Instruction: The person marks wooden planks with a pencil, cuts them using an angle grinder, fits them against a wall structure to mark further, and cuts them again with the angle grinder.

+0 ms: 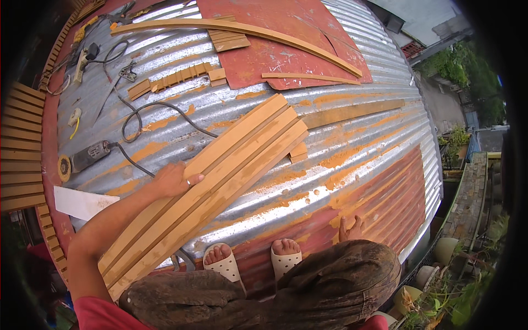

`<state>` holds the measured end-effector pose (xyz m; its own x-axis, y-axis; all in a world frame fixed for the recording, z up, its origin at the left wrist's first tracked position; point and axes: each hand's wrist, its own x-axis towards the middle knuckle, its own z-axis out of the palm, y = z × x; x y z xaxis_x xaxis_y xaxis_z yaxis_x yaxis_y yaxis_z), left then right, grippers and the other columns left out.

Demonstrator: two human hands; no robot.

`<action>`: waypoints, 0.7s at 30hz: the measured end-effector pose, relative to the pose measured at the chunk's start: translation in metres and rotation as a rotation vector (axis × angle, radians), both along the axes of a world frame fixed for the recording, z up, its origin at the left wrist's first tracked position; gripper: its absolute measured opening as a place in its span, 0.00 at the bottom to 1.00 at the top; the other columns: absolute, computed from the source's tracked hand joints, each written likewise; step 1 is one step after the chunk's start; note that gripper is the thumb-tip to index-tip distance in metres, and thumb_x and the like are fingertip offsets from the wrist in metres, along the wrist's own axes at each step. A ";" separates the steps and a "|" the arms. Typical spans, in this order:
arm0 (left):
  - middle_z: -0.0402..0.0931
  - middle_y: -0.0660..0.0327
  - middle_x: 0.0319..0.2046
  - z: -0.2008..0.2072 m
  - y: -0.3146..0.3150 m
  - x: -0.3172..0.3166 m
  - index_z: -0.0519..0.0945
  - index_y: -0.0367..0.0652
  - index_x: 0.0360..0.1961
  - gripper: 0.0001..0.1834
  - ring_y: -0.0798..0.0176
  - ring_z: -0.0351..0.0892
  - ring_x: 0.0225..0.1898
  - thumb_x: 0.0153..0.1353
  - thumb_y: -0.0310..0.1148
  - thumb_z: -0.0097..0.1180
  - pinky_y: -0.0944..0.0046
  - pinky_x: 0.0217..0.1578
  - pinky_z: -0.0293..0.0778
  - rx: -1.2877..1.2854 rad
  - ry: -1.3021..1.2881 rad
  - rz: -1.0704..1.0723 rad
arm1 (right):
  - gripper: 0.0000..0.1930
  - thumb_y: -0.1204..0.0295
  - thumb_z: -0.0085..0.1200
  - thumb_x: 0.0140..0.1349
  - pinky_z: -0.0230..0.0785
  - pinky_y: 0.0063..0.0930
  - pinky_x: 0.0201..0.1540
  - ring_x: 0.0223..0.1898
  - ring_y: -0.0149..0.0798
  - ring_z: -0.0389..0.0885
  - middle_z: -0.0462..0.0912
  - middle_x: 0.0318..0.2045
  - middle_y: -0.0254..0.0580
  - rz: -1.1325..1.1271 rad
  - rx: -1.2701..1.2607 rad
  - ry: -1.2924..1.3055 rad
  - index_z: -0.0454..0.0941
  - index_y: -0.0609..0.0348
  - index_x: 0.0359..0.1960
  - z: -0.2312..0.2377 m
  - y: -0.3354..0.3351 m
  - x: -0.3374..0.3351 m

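– Corrugated metal roof (379,55) is seen all around, w/ orange dust (341,159) on it. What is done by the hands?

– By the L hand (175,180), the upper-left edge of the grooved wooden panel (242,152) is grasped, approx. at mid-length; how far the fingers are curled underneath cannot be told. Of the R hand (351,226), only some bent fingers are seen beyond the R knee (355,264). No thing is seen in them, but the palm is hidden, so its grip cannot be told.

– And the panel, where is it placed?

– Diagonally over the roof, its near end beside the L thigh (181,291).

– How would it handle, prob.?

– It is judged stiff, mod. heavy b/c of its length, not fragile. If dusty, it may be slippery. Best it is taken by both long edges, nr the middle.

– Further out?

– An angle grinder (91,157) w/ cable (129,159) is laid at left; a long wood strip (220,24) at top; flower pots (445,250) at far right.
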<state>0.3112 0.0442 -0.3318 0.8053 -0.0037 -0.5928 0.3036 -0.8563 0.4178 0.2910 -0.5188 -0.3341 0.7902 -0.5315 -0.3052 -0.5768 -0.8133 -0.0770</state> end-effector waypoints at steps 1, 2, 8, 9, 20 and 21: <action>0.80 0.35 0.39 0.003 -0.003 -0.001 0.77 0.24 0.46 0.47 0.37 0.81 0.43 0.57 0.69 0.53 0.45 0.47 0.74 0.021 -0.013 -0.004 | 0.39 0.40 0.52 0.62 0.51 0.62 0.67 0.69 0.69 0.55 0.57 0.67 0.72 0.108 0.064 -0.082 0.65 0.59 0.65 -0.007 0.006 0.002; 0.79 0.34 0.40 0.004 -0.001 -0.007 0.77 0.24 0.47 0.50 0.35 0.80 0.44 0.55 0.72 0.53 0.44 0.48 0.74 0.050 -0.020 -0.002 | 0.34 0.45 0.56 0.63 0.54 0.61 0.65 0.67 0.68 0.59 0.63 0.64 0.72 0.223 0.136 -0.156 0.70 0.60 0.60 -0.007 0.017 0.005; 0.79 0.35 0.41 -0.002 0.010 -0.033 0.77 0.25 0.47 0.55 0.37 0.80 0.48 0.44 0.75 0.61 0.44 0.50 0.74 -0.053 -0.142 0.245 | 0.26 0.54 0.63 0.59 0.63 0.53 0.61 0.61 0.66 0.68 0.70 0.58 0.68 0.787 0.160 -0.173 0.76 0.58 0.53 0.022 0.109 0.013; 0.79 0.35 0.41 0.000 0.009 -0.034 0.77 0.25 0.47 0.55 0.37 0.80 0.48 0.44 0.75 0.61 0.44 0.50 0.74 -0.058 -0.140 0.253 | 0.26 0.54 0.63 0.59 0.63 0.53 0.61 0.61 0.66 0.68 0.70 0.58 0.68 0.794 0.156 -0.168 0.76 0.58 0.53 0.027 0.120 0.007; 0.77 0.56 0.24 -0.027 0.022 -0.041 0.78 0.35 0.31 0.36 0.56 0.76 0.26 0.45 0.62 0.73 0.58 0.32 0.76 -0.221 -0.448 0.508 | 0.16 0.66 0.55 0.68 0.62 0.35 0.22 0.14 0.40 0.70 0.71 0.11 0.43 0.868 0.410 -0.267 0.70 0.60 0.23 0.029 0.191 0.019; 0.77 0.56 0.24 -0.029 0.029 -0.049 0.78 0.35 0.31 0.36 0.56 0.76 0.26 0.45 0.62 0.73 0.58 0.32 0.76 -0.202 -0.440 0.520 | 0.16 0.66 0.55 0.68 0.62 0.35 0.22 0.14 0.40 0.70 0.71 0.11 0.43 0.877 0.429 -0.257 0.70 0.60 0.23 0.021 0.191 0.014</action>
<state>0.2617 0.0735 -0.3608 0.8973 0.3702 -0.2405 0.4184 -0.5391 0.7310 0.3053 -0.3273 -0.3129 0.9183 0.3833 -0.0994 0.2866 -0.8166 -0.5009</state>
